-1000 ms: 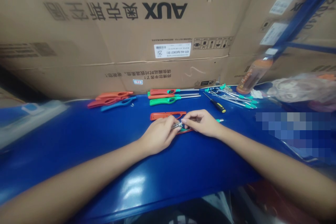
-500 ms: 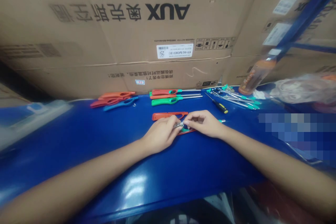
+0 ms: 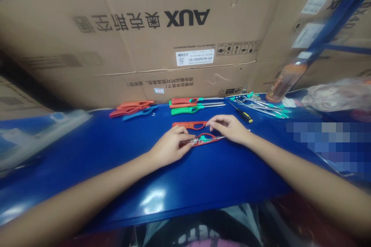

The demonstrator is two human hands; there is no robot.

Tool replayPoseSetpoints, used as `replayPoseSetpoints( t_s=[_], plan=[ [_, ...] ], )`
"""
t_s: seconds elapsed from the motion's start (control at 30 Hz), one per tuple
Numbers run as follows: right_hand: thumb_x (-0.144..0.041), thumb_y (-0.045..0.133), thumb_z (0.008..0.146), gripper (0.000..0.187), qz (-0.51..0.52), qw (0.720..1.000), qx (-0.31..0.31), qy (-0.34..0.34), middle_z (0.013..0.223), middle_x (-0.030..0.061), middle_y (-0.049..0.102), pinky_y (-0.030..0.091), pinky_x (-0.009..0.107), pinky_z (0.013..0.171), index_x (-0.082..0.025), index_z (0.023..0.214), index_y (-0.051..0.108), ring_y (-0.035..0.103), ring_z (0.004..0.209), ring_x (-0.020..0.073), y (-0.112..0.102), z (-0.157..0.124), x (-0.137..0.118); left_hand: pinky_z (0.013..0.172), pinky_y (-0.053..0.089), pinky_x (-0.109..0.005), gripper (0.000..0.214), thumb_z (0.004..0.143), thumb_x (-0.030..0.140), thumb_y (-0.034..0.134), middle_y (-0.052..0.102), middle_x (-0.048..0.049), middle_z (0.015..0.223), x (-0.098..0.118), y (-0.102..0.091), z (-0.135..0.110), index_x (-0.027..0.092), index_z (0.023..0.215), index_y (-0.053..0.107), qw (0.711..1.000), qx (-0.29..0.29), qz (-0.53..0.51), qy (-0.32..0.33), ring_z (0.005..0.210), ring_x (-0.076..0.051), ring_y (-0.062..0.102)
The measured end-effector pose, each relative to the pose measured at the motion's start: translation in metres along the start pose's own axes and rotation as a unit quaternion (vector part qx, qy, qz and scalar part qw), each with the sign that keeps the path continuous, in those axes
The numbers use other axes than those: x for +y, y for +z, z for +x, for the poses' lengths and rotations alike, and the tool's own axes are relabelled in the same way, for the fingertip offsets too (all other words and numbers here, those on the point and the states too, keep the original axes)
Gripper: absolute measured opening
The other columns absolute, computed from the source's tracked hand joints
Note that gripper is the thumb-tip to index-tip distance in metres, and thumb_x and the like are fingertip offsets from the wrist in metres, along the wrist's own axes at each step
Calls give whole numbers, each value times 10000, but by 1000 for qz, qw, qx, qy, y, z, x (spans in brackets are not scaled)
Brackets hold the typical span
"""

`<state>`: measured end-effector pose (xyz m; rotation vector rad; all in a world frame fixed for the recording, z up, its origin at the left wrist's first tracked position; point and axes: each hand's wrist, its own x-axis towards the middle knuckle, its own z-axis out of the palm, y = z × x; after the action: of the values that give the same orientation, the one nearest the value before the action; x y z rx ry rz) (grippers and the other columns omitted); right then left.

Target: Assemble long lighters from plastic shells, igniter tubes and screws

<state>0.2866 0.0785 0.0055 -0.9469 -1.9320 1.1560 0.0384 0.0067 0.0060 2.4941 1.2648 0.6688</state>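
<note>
Blue desk (image 3: 87, 150) fills the lower view, backed by large cardboard boxes (image 3: 139, 58) printed AUX, and a blue rack (image 3: 339, 19) rises at the right. The left hand (image 3: 171, 146) sits half curled, its fingertips on a red lighter (image 3: 201, 140) that lies flat near the desk's middle, showing a teal insert and a thin metal rod. The right hand (image 3: 228, 128) is open and slack, its fingertips just beside a separate red shell (image 3: 188, 125). Farther back lie more lighters (image 3: 185, 106), a screwdriver (image 3: 242, 115), teal-tipped rods (image 3: 261, 104), a tilted orange bottle (image 3: 285, 79) and a plastic bag (image 3: 336, 100).
</note>
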Motion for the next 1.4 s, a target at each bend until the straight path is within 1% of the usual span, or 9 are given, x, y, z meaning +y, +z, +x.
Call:
replayPoseSetpoints(
  t_s=[0.17, 0.33, 0.43, 0.53, 0.77, 0.93, 1.1, 1.23, 1.4],
  plan=[
    [-486, 608, 905, 337, -86, 996, -15, -27, 869, 63, 732, 506, 322, 695, -179, 931, 744, 635, 769, 187, -1, -2, 4, 845, 531, -364, 306, 975, 281, 541, 668, -80, 947, 3, 1, -2, 200, 1209, 719, 999, -7, 29, 33, 906, -218, 626],
    [-381, 590, 946, 252, -173, 977, -18, -124, 905, 68, 713, 474, 308, 674, -185, 965, 747, 602, 747, 170, -6, -4, 5, 893, 536, -391, 360, 957, 280, 560, 691, -97, 1025, 3, -6, -3, 183, 1286, 670, 998, -21, 45, 44, 981, -242, 639],
    [-291, 598, 942, 196, -208, 955, -33, -206, 996, 86, 702, 502, 381, 857, -198, 1040, 740, 620, 937, 214, -10, -5, 1, 914, 538, -398, 322, 954, 283, 578, 704, -90, 1073, 3, -10, -8, 207, 1245, 691, 999, -7, 38, 36, 1006, -239, 641],
    [-244, 593, 942, 264, -234, 936, -84, -249, 1148, 93, 676, 459, 462, 1004, -250, 1172, 721, 588, 1093, 239, -12, -7, -3, 923, 535, -399, 254, 967, 292, 579, 712, -72, 1091, 0, -11, -15, 248, 1165, 732, 999, 29, 29, 18, 1015, -226, 635],
    [-312, 647, 918, 455, -310, 898, -190, -248, 1524, 82, 483, 338, 566, 1120, -351, 1371, 625, 447, 1336, 314, -9, -14, -11, 878, 551, -392, 170, 931, 291, 656, 739, -61, 1035, -10, -2, -19, 266, 1023, 797, 997, 79, -15, -12, 954, -217, 667],
    [-368, 643, 925, 499, -353, 872, -222, -255, 1617, 71, 367, 263, 579, 1169, -348, 1419, 580, 373, 1422, 328, -6, -16, -13, 878, 574, -386, 140, 889, 322, 713, 755, -50, 1001, -11, 1, -18, 273, 975, 812, 992, 82, -79, -58, 937, -217, 707],
    [-357, 608, 951, 480, -375, 858, -230, -264, 1632, 77, 341, 233, 579, 1188, -336, 1428, 570, 381, 1430, 316, -2, -17, -16, 874, 581, -386, 152, 892, 331, 711, 757, -48, 996, -10, -1, -19, 271, 989, 810, 992, 84, -79, -60, 928, -214, 713],
    [-295, 610, 946, 433, -357, 873, -193, -269, 1568, 86, 436, 291, 540, 1168, -306, 1378, 614, 422, 1394, 293, -1, -16, -15, 883, 574, -376, 144, 902, 320, 697, 759, -44, 997, -10, -3, -19, 254, 977, 801, 994, 80, -67, -44, 936, -209, 707],
    [-223, 617, 931, 166, -300, 914, -129, -241, 1225, 96, 655, 411, 477, 1039, -243, 1048, 734, 567, 1174, 260, -2, -14, -13, 875, 561, -385, 165, 894, 277, 683, 754, -48, 1006, -6, -8, -21, 210, 1033, 740, 997, 68, -20, -36, 957, -226, 683]
  ],
)
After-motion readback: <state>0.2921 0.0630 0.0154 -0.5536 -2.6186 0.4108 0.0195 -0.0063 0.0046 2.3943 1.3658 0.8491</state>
